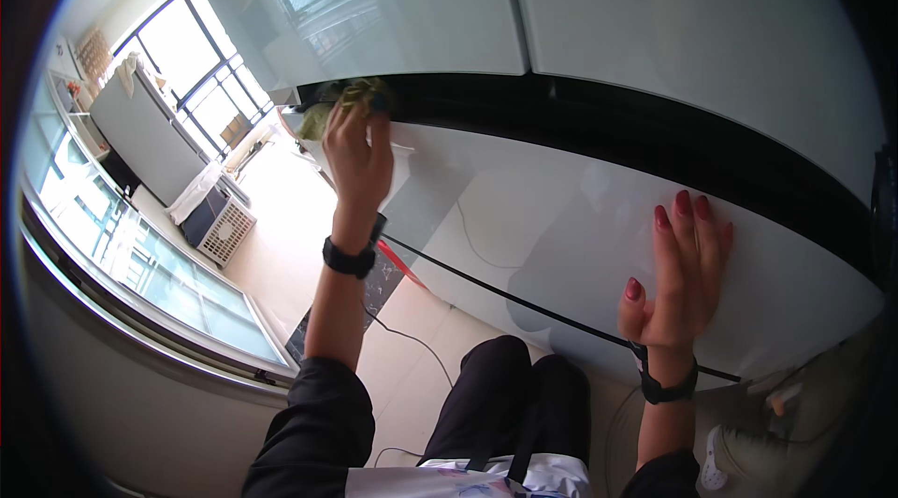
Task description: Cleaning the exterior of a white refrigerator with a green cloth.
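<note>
In front of me stands a large glossy white cabinet, apparently a refrigerator, with upper doors point(687, 21), a lower front panel point(519, 203) and a dark recessed band point(561, 105) between them. My left hand point(359, 154) holds a greenish-yellow cloth point(316, 123) at the left end of that band; its upper part is blurred. Flat on the lower front panel, near its top edge, rests my right hand point(677, 273), fingers slightly apart and holding nothing. Both wrists wear black bands.
At left are a glass sliding door point(161, 252), a plastic basket point(226, 231) and a grey cabinet-like appliance point(140, 133) near a window. Thin cables point(414, 337) lie on the tiled floor. A white shoe point(712, 459) is at the lower right.
</note>
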Tool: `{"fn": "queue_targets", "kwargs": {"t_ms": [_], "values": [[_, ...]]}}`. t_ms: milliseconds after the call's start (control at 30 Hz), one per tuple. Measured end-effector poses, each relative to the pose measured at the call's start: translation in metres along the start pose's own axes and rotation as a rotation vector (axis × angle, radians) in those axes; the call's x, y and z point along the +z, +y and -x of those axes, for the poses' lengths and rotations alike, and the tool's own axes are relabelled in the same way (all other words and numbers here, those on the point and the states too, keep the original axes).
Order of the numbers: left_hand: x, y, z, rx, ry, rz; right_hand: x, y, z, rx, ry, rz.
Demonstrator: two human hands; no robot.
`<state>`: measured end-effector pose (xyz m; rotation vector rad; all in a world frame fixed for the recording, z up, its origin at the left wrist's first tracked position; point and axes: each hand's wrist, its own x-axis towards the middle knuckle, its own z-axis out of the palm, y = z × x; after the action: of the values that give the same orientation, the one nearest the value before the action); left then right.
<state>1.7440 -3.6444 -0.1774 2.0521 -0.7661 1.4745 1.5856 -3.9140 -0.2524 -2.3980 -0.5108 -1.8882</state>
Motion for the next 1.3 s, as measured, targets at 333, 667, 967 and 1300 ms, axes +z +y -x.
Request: {"fn": "queue_targets", "kwargs": {"t_ms": [333,667,967,1300], "values": [[0.04,0.19,-0.005,0.232,-0.081,0.34,-0.032,0.005,-0.003,0.152,0.119,-0.458],[0.071,0.344,-0.005,0.307,-0.059,0.597,-0.14,0.013,0.009,0.393,0.326,-0.371],[0.082,0.354,0.002,0.382,-0.09,0.703,-0.138,-0.002,0.008,0.589,0.378,-0.268],[0.023,0.065,0.001,0.065,-0.109,0.412,-0.059,-0.023,-0.016,0.565,0.265,-0.456]]}}
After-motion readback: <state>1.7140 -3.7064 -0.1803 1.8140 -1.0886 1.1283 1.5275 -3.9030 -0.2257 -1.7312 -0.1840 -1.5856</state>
